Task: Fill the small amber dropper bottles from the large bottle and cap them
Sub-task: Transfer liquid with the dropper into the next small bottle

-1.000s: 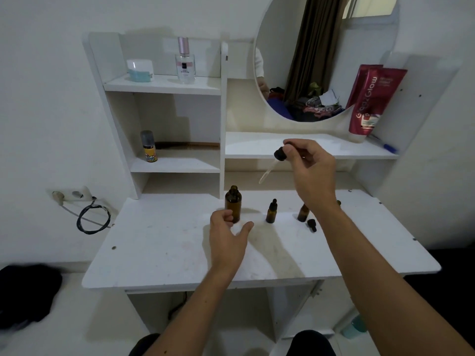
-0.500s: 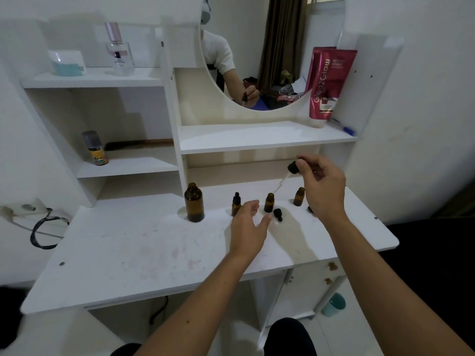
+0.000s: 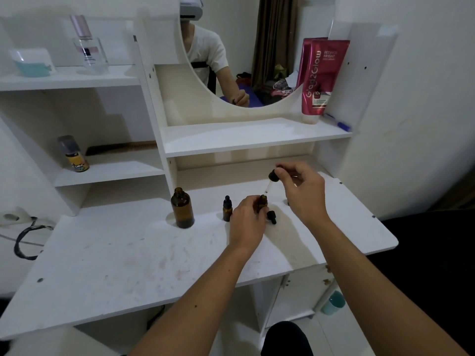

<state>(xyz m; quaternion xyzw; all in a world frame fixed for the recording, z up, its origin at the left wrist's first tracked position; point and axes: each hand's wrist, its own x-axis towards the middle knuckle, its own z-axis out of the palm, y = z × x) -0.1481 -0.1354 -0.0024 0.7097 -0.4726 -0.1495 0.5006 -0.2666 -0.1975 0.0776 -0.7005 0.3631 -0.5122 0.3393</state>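
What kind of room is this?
Probably a bedroom with a dressing table: a round mirror over white shelves, a perfume bottle and a pink cosmetics tube on them, and clothes seen in the mirror.

Lg bottle [image 3: 182, 209] amber glass, glossy; desk top [image 3: 128, 258] white laminate, matt, scuffed; tube [image 3: 321, 78] shiny plastic.

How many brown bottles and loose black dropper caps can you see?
Large amber bottle: 1
Small amber dropper bottles: 2
Loose dropper caps: 2
Total: 5
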